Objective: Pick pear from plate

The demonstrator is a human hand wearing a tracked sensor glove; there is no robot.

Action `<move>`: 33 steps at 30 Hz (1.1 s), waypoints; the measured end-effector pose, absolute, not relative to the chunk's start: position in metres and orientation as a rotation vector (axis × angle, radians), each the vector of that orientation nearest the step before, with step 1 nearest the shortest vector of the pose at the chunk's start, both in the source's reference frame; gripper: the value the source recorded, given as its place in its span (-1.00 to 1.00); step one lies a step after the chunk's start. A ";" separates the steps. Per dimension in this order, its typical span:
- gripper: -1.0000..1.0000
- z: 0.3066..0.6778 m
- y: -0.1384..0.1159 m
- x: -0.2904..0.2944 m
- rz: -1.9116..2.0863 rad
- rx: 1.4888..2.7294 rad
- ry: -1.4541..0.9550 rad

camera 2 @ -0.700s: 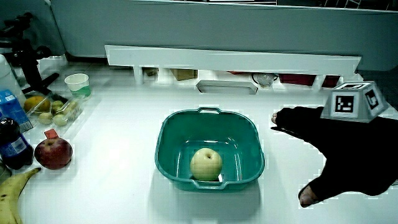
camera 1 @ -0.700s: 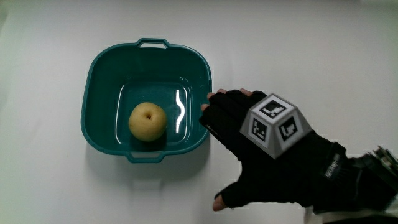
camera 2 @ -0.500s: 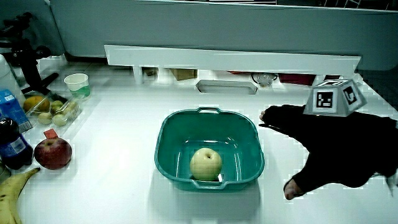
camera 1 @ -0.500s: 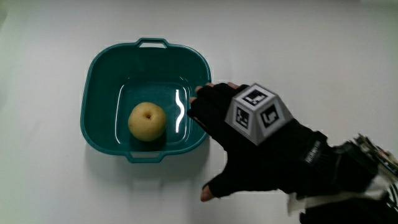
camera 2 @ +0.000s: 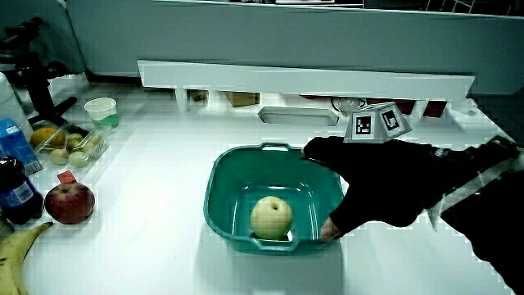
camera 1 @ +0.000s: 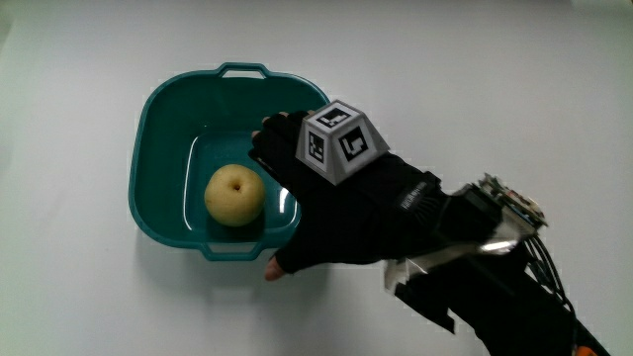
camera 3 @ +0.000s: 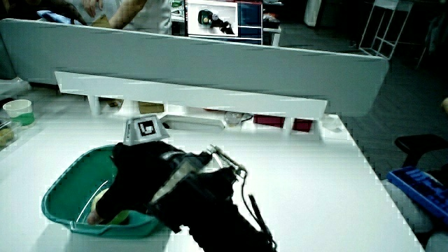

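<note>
Your hand was over the teal basin, across the rim on the side away from the apple. Fingers were spread wide and held nothing; they reached over the basin's interior. The thumb tip sat at the rim nearer to you. 1 pear lay on the basin floor, just beside the fingers, with a visible gap between them in the main view. In a side view the pear stood upright. The cube faced up on the glove. The table carried 1 banana near the apple.
</note>
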State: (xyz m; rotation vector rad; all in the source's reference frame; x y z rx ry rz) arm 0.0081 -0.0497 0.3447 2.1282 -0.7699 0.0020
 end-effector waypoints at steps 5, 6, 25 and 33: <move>0.00 0.364 -0.061 -0.006 0.029 2.053 -0.742; 0.00 0.365 -0.062 -0.010 0.054 2.031 -0.763; 0.00 0.426 -0.081 -0.037 0.105 1.943 -0.671; 0.00 0.440 -0.080 -0.044 0.116 1.934 -0.655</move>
